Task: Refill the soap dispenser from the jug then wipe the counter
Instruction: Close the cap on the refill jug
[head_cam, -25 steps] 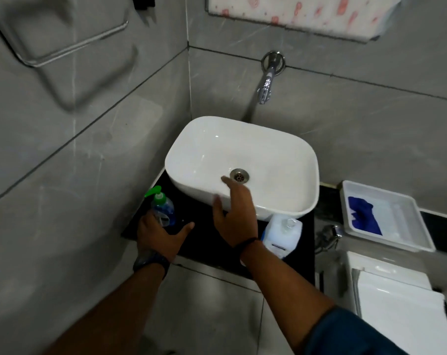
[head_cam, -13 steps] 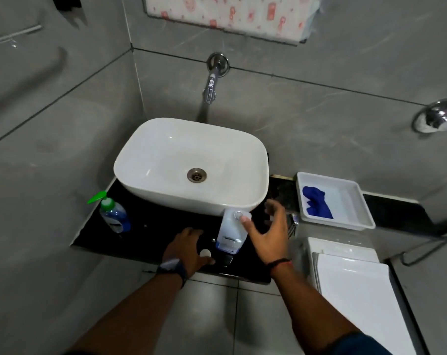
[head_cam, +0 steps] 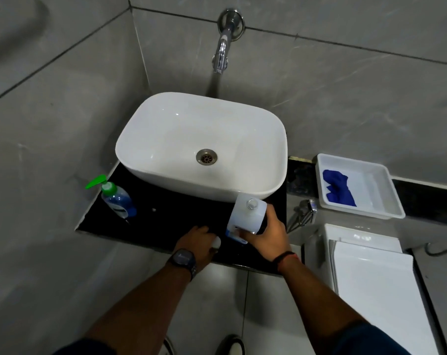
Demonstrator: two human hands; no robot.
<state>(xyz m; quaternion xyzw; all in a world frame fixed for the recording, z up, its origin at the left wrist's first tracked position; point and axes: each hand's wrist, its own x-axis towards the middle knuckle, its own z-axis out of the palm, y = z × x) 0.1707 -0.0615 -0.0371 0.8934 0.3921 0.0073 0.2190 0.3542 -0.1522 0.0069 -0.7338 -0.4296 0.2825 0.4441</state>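
Observation:
The white refill jug (head_cam: 245, 215) stands on the black counter (head_cam: 166, 216) by the front right of the basin. My right hand (head_cam: 267, 235) is wrapped around the jug's right side and base. My left hand (head_cam: 198, 243), with a watch on the wrist, rests on the counter's front edge just left of the jug. Its fingers are curled on a small white cap (head_cam: 216, 242). The soap dispenser (head_cam: 117, 198), clear with blue liquid and a green pump, stands at the counter's left end, apart from both hands. A blue cloth (head_cam: 337, 188) lies in a white tray (head_cam: 376, 196).
A white basin (head_cam: 166, 139) takes up most of the counter, under a wall tap (head_cam: 222, 52). Grey tiled walls close in on the left and behind. A white toilet cistern (head_cam: 371, 278) sits low on the right, with a chrome spray nozzle (head_cam: 304, 211) beside it.
My view swung from the dispenser toward the jug. My left hand left the dispenser and came to the cap on the front edge. My right hand moved off the basin and closed on the jug.

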